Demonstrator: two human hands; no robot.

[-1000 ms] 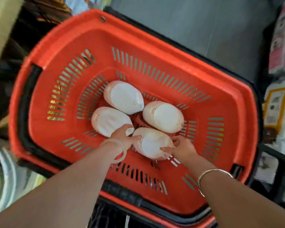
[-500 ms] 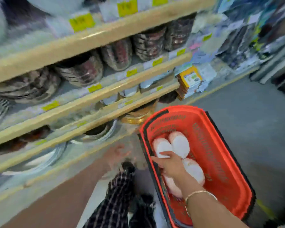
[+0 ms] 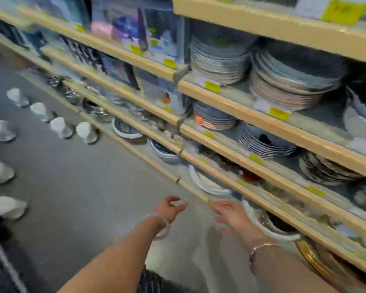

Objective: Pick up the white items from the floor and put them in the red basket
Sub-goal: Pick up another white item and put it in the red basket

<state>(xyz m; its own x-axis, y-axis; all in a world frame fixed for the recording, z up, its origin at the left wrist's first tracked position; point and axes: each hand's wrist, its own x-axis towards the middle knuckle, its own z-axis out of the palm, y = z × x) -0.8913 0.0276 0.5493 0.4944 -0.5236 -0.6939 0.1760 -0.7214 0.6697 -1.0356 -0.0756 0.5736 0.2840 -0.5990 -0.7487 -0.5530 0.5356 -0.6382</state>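
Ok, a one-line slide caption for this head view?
Both hands, left and right, empty above the floor; white items lie beside stocked shelves.

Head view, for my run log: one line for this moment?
hands: left open, right open, both empty | white items on floor | basket: out of view

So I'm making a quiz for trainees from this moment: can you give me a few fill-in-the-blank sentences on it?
1. The white items lie on the ____.
2. The left hand and right hand both hold ____.
3. The shelves at the right carry stacks of ____.
4. The red basket is ____ of view.

Missing words: floor; nothing; plates; out
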